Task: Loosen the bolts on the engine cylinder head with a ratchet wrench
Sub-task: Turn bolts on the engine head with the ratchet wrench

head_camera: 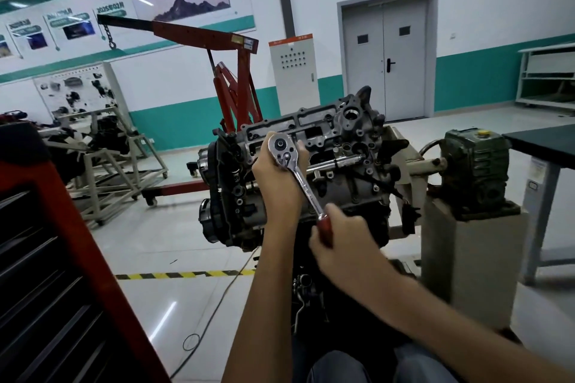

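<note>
A grey engine cylinder head [348,140] is mounted on a stand, its top face turned towards me. A chrome ratchet wrench [295,171] with a red handle lies across it, its round head near the left end of the cylinder head. My left hand [277,177] wraps around the ratchet's head from behind and below. My right hand [339,239] grips the red handle lower right. The bolt and socket under the ratchet head are hidden by my left hand.
A red engine crane [230,84] stands behind the engine. A red tool cabinet [46,258] fills the lower left. A green gearbox [476,165] on a grey pedestal sits right of the engine, beside a dark table [541,141]. A cable runs across the floor.
</note>
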